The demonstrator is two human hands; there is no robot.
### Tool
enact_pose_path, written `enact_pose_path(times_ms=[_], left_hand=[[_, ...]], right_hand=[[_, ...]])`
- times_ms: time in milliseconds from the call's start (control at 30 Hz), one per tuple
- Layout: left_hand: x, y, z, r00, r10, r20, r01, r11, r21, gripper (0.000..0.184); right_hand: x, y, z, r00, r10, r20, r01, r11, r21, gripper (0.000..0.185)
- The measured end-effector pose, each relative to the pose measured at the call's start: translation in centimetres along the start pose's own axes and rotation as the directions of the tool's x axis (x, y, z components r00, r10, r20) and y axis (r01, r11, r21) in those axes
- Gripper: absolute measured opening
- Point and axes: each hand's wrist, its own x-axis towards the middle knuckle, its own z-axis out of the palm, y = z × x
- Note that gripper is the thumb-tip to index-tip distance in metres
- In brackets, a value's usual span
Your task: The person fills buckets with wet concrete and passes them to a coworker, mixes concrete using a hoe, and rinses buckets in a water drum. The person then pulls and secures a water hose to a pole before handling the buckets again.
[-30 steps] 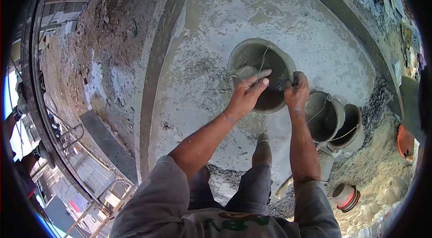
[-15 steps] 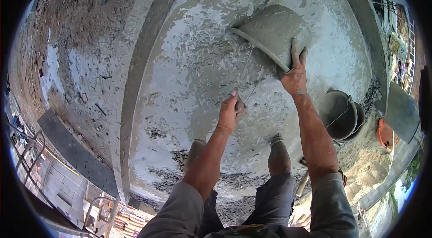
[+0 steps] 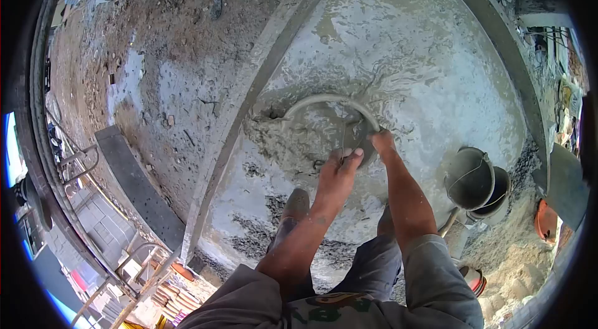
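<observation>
A cement-coated bucket lies low in the wet grey mix, its thick rim arching above the surface and its lower part hidden in the slurry. My right hand is closed on the right end of that rim. Just left of it, my left hand is closed on the bucket's thin wire handle, thumb on top. Grey, lumpy mix fills the area around and inside the mouth. My feet stand in the mix on either side, below my forearms.
Two black buckets stand at the right, beside a pile of sand. Long concrete edges border the mix on the left and right. A dark curved board lies on the left. An orange container sits far right.
The bucket has tipped from mouth toward me, base raised, down into the mix. My right hand has gone from its side to its rim; my left hand has come closer. The view has shifted.
</observation>
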Motion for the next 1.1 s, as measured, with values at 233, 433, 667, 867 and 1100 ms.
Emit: enact_pose_path(times_ms=[233, 433, 667, 867, 1100], left_hand=[[2.2, -0.3, 3.6, 0.989, -0.049, 0.140, 0.049, 0.999, 0.008, 0.037], [-0.7, -8.7, -1.6, 0.987, -0.153, 0.040, 0.148, 0.984, 0.103, 0.038], [-1.1, 1.2, -0.6, 0.985, -0.140, -0.096, 0.151, 0.982, 0.115, 0.048], [-17.5, 24.6, -10.5, 0.991, 0.071, 0.117, -0.062, 0.995, -0.083, 0.032], [-34.0, 42.1, -22.8, 0.753, 0.625, 0.204, -0.433, 0.704, -0.563, 0.028]], right_hand=[[-6.9, 9.4, -3.8, 0.958, -0.201, -0.204, 0.150, 0.959, -0.240, 0.052], [-14.2, 20.7, -14.1, 0.964, -0.080, -0.252, -0.057, 0.868, -0.493, 0.049], [-31.7, 16.4, -21.4, 0.843, -0.201, -0.498, -0.037, 0.903, -0.427, 0.037], [-33.7, 19.7, -20.2, 0.868, -0.168, -0.468, -0.004, 0.938, -0.345, 0.036], [-35.7, 16.5, -23.8, 0.736, -0.189, -0.650, 0.277, 0.960, 0.035, 0.034]])
